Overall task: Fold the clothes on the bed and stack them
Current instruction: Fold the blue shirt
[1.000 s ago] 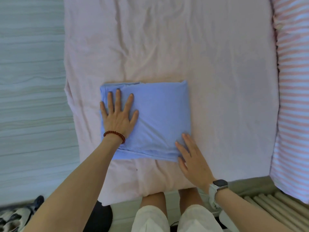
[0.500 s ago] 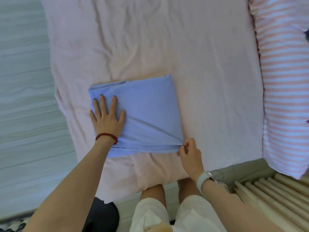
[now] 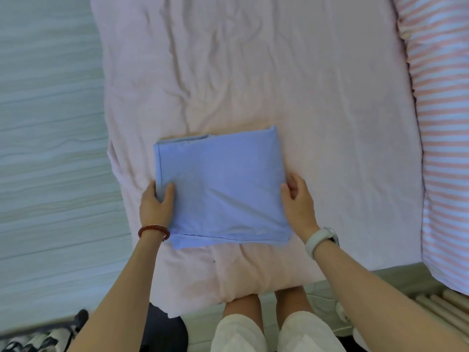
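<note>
Pink bed sheet (image 3: 304,97) under everything, wood floor off to the left. We've got the left hand (image 3: 155,207) clamped on the shirt's (image 3: 220,189) left edge, thumb on top, fingers tucked under. Right hand (image 3: 298,201) curls round the right edge, fingers hidden beneath, so we judge it a grip too. Shirt sits folded flat between both hands, long axis running hand to hand, both equally near. No stack in view; we'd guess a two-handed lift comes next. Striped pillow (image 3: 446,148) lies well right of the right hand.
</note>
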The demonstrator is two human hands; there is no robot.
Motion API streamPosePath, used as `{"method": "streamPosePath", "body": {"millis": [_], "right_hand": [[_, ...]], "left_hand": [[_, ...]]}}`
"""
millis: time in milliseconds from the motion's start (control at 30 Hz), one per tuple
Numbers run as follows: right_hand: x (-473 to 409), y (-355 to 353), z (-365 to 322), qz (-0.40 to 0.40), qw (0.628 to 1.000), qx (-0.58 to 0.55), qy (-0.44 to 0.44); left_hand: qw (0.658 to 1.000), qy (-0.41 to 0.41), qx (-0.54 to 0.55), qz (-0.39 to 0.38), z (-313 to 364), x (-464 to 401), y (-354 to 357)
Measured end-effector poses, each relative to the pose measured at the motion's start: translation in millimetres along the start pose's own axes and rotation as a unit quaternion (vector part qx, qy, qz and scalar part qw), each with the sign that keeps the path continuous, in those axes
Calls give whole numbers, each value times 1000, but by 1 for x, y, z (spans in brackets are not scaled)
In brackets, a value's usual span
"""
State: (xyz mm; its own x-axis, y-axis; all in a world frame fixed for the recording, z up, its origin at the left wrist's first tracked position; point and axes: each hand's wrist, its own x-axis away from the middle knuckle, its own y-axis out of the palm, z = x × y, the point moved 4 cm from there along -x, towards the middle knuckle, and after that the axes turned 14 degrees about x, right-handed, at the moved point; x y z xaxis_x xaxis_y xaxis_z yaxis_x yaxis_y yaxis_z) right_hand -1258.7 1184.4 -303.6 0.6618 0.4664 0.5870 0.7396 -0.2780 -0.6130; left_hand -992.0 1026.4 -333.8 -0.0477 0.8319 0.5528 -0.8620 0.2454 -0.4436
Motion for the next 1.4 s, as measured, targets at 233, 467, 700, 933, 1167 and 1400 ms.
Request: {"method": "streamPosePath", "body": {"millis": [233,467,700,933,1167,1400], "right_hand": [[-23,16,-16,-68,997,-16,-30],[-19,6,-18,-69,994,-45,-73],[22,-23,-48,-92,984,-34,-151],[92,-30,-76,-137,976,-6,-167],[157,29,-134,-121,977,-25,-173],[228,143,-246,-81,985,-69,-137]], "left_hand": [[985,-61,152,-57,-1,2,20],[988,-8,153,-2,12,16,17],[980,21,181,82,38,94,-21],[972,3,196,128,33,157,-93],[970,8,217,111,31,118,-192],[975,64,208,54,59,27,-345]]}}
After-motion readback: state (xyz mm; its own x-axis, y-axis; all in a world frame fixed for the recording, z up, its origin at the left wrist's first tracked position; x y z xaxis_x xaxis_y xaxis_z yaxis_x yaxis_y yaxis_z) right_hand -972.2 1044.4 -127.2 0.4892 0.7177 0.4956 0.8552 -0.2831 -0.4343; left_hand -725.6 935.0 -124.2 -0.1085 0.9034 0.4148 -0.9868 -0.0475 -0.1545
